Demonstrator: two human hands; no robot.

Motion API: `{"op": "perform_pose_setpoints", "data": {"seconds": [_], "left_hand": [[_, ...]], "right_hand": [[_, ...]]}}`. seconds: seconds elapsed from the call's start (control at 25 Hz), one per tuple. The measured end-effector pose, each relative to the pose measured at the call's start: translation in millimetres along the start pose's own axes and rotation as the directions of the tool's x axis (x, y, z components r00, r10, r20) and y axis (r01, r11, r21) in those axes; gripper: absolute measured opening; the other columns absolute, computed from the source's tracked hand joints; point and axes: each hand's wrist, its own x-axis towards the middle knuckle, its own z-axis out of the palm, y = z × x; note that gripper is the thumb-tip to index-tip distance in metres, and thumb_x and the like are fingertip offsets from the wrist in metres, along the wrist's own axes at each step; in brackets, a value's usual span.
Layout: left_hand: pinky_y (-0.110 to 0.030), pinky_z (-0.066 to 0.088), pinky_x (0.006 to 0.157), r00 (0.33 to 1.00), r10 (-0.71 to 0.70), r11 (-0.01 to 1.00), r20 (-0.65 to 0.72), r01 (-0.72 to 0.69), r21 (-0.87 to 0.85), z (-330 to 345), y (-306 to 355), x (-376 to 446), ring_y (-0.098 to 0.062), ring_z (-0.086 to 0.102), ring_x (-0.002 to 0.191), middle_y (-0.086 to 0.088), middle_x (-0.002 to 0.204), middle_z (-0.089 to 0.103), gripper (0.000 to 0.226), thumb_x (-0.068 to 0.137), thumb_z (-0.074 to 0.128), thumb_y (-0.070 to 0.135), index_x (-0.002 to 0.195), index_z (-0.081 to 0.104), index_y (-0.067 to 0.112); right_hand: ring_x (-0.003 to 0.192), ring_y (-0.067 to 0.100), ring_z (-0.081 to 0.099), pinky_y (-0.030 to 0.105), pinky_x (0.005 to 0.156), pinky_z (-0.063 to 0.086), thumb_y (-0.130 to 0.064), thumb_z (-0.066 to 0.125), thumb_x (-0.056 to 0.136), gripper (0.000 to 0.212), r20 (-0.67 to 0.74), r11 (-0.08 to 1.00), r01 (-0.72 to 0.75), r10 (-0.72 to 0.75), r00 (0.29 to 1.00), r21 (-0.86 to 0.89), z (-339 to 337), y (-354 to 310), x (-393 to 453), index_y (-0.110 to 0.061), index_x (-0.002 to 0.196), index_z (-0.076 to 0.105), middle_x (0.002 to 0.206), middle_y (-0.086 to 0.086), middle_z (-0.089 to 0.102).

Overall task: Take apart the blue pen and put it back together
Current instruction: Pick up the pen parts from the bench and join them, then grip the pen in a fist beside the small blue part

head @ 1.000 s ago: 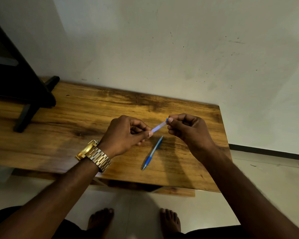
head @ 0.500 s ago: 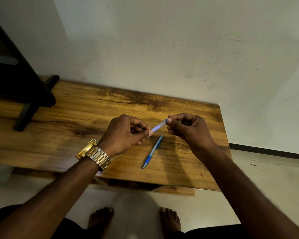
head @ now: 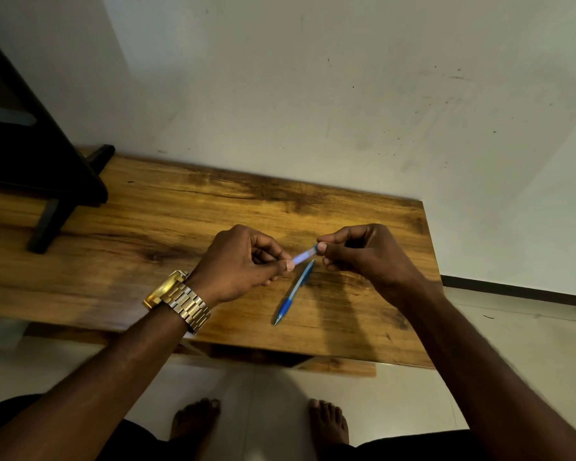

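A short pale, see-through pen tube (head: 304, 255) is held in the air between both hands, above the wooden table (head: 180, 227). My left hand (head: 243, 261) pinches its lower left end. My right hand (head: 363, 252) pinches the upper right end, where a blue bit shows at the fingertips. Just below the hands, a blue pen part (head: 293, 292) with a blue grip and a pointed tip lies slanted on the table, its tip toward the near edge.
A gold watch (head: 177, 299) is on my left wrist. A dark stand (head: 37, 161) occupies the table's left end. A white wall rises behind the table. The table's right edge is close to my right hand. My bare feet are on the tiled floor below.
Both hands have stayed around the tube with hardly any shift. The pen part on the table has not moved.
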Motion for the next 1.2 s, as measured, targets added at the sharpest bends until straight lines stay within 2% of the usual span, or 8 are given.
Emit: {"op": "perform_pose_setpoints", "data": {"seconds": [0.12,0.2,0.32,0.48,0.68,0.8,0.96,1.2], "left_hand": [[-0.033,0.07,0.072,0.991,-0.105,0.989,-0.086,0.096,-0.11,3,0,2,-0.014,0.083,0.077,0.006,0.084,0.086,0.009,0.087,0.091,0.029,0.094,0.087,0.025],[-0.034,0.068,0.073,0.971,-0.151,0.987,-0.185,0.139,-0.075,3,-5,7,-0.014,0.082,0.077,0.009,0.084,0.085,0.01,0.086,0.091,0.034,0.091,0.088,0.027],[-0.026,0.059,0.07,0.955,-0.167,0.973,-0.245,0.2,0.116,0,-16,9,-0.007,0.076,0.075,0.011,0.087,0.084,0.018,0.085,0.092,0.04,0.095,0.088,0.025],[-0.022,0.053,0.064,0.945,-0.187,0.941,-0.27,0.251,0.227,0,-24,10,-0.001,0.068,0.068,0.004,0.083,0.082,0.021,0.083,0.094,0.038,0.092,0.088,0.02],[-0.02,0.041,0.054,0.941,-0.148,0.914,-0.304,0.248,0.32,6,-25,17,0.001,0.063,0.061,0.017,0.061,0.066,0.024,0.078,0.097,0.043,0.078,0.085,0.023],[-0.019,0.04,0.052,0.93,-0.168,0.906,-0.327,0.277,0.32,5,-28,18,0.003,0.062,0.058,0.017,0.056,0.064,0.027,0.076,0.098,0.045,0.071,0.081,0.024],[-0.02,0.043,0.056,0.917,-0.151,0.888,-0.369,0.29,0.356,4,-28,15,-0.002,0.064,0.06,0.016,0.057,0.063,0.036,0.076,0.096,0.051,0.062,0.072,0.028],[-0.032,0.055,0.06,0.951,-0.017,0.847,-0.31,0.178,0.501,12,-19,-4,-0.02,0.074,0.073,0.001,0.072,0.077,0.041,0.091,0.08,0.059,0.08,0.083,0.02]], "right_hand": [[0.091,0.019,0.082,0.03,0.084,0.066,-0.016,0.083,0.093,0.023,-0.068,0.999,0.029,-0.032,0.997,-0.041,6,-1,4,-0.008,0.115,0.083,0.1,0.009,0.085],[0.088,0.01,0.081,0.02,0.086,0.063,-0.019,0.081,0.098,0.023,-0.142,0.927,0.059,-0.12,0.983,-0.37,7,0,8,-0.02,0.121,0.082,0.097,0.0,0.085],[0.09,0.005,0.07,0.016,0.081,0.051,-0.018,0.079,0.096,0.037,0.065,0.5,0.167,-0.215,0.975,-0.85,10,7,14,-0.03,0.131,0.077,0.11,-0.005,0.076],[0.11,0.016,0.056,0.03,0.092,0.05,-0.022,0.077,0.097,0.041,0.269,0.359,0.272,-0.06,0.961,-0.893,13,14,15,-0.038,0.135,0.072,0.125,-0.002,0.054],[0.105,0.019,0.064,0.039,0.09,0.056,-0.019,0.083,0.093,0.021,0.342,0.378,0.357,-0.109,0.933,-0.854,3,8,8,-0.023,0.112,0.077,0.12,0.002,0.063],[0.106,0.014,0.074,0.034,0.087,0.06,-0.014,0.085,0.092,0.019,0.298,0.627,0.326,-0.152,0.942,-0.708,-19,-4,-6,-0.027,0.103,0.075,0.115,-0.003,0.077],[0.116,0.031,0.076,0.047,0.097,0.063,-0.031,0.084,0.093,0.044,-0.017,0.953,0.301,-0.301,0.953,0.0,-22,-24,-24,0.004,0.111,0.064,0.122,0.013,0.08],[0.077,0.012,0.066,0.038,0.081,0.059,-0.037,0.059,0.11,0.02,-0.324,0.624,0.329,-0.126,0.938,0.709,29,-58,-52,-0.027,0.122,0.073,0.091,-0.003,0.068]]}}
